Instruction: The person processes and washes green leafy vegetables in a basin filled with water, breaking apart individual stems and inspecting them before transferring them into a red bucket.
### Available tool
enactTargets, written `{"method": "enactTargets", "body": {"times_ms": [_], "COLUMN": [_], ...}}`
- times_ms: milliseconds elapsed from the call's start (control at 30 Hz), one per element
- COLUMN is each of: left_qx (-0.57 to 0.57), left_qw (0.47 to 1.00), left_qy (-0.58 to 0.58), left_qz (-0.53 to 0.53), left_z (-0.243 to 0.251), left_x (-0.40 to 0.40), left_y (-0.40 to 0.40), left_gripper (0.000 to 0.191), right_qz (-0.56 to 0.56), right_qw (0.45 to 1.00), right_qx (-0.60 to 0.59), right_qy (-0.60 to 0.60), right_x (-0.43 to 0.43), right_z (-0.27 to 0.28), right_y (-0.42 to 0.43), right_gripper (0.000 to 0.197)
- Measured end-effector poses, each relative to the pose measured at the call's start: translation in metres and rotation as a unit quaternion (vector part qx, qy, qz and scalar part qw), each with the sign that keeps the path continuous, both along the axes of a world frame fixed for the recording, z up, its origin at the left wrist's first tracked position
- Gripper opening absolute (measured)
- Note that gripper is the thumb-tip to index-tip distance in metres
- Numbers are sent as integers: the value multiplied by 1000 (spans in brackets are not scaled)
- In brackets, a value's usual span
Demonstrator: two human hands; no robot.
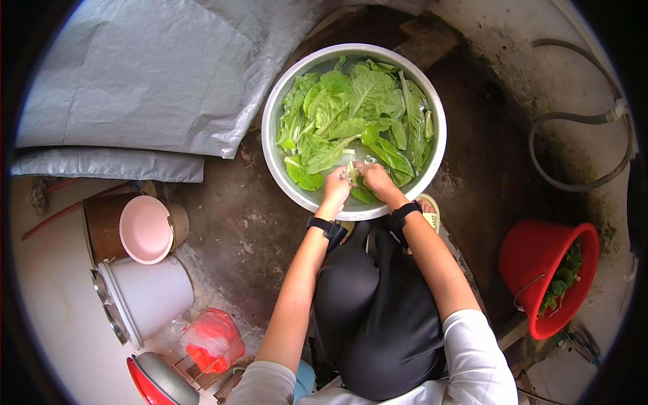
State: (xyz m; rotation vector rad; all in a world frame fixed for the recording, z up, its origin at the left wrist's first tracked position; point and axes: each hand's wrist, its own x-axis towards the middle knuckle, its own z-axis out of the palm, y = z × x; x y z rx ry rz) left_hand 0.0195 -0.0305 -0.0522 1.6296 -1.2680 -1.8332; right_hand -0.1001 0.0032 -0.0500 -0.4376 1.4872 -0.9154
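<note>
A large round metal basin (439,132) holds water and many green leafy vegetables (362,96). At its near side, my left hand (338,186) and my right hand (374,177) meet at the water, close together. Between their fingers is a pale leaf stalk (351,171), gripped by my left hand. The fingers of my right hand are bent beside it, partly hidden by splashing water, so its hold is unclear. Leaves float around both hands. Each wrist wears a black strap.
A red bucket (519,263) with leafy greens stands at the right, below a hose (539,152) on the wall. At the left are a pink tub (146,229), a white bucket (157,293) and a red plastic bag (215,339). A silvery sheet (147,76) covers the upper left.
</note>
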Motion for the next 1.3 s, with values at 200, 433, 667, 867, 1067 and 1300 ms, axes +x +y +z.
{"method": "enactTargets", "body": {"times_ms": [200, 433, 667, 867, 1067, 1300], "left_qx": [-218, -488, -416, -438, -238, -198], "left_qw": [960, 808, 799, 804, 935, 961], "left_qy": [-83, -317, -355, -292, -155, -48], "left_qz": [-157, -87, -252, -275, -212, -187], "left_z": [38, 58, 54, 52, 43, 13], "left_x": [-21, -15, -10, -2, -17, -5], "left_y": [0, -36, -38, -22, 1, 3], "left_gripper": [14, 30, 27, 15, 31, 22], "right_qz": [31, -78, -36, -72, -152, -90], "right_qw": [977, 994, 985, 974, 978, 984], "right_qx": [-31, -72, -120, -33, -141, -64], "right_qy": [210, -1, 115, 213, 39, 142], "right_x": [-12, 4, 1, 1, 0, -3], "right_z": [7, 6, -2, 15, -1, 15], "right_y": [7, -3, 3, -2, 2, -3], "right_gripper": [43, 31, 28, 42, 31, 37]}}
